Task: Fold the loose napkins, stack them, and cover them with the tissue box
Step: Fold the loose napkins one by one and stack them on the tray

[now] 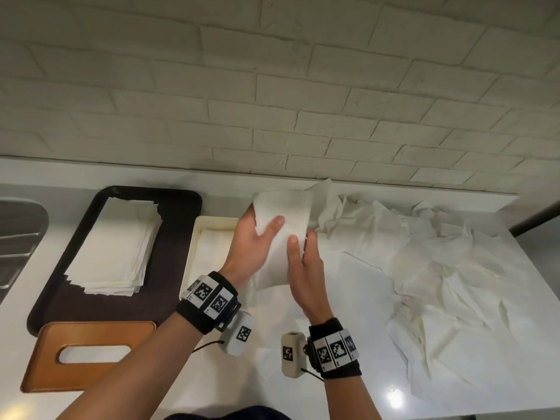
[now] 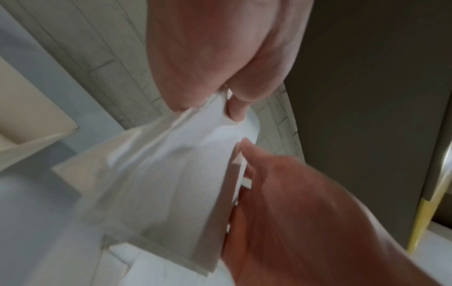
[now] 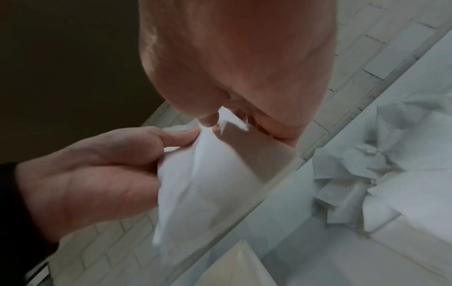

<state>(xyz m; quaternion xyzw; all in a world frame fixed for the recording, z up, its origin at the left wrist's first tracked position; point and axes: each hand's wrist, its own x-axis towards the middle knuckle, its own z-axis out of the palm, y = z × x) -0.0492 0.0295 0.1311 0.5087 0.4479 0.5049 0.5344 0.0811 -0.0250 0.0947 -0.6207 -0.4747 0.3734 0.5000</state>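
Both hands grasp one napkin (image 1: pixel 283 237), held above the bench: left hand (image 1: pixel 253 247) pinches its left edge, thumb on top; right hand (image 1: pixel 304 262) pinches its right edge. Folded stack (image 1: pixel 116 247) lies on the black tray (image 1: pixel 178 244); tissue box (image 1: pixel 88 356) at the near-left edge; loose napkins (image 1: pixel 424 259) piled toward the far-right corner.

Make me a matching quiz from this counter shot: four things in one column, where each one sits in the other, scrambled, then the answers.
Things:
1. folded napkin stack
2. tissue box cover
3. crumpled napkins
4. napkin being folded

Places:
A. heaped on the counter's right side
B. between left hand and right hand
C. on the dark tray
D. near left, partly over the tray's front edge

Pairs: 1-C, 2-D, 3-A, 4-B
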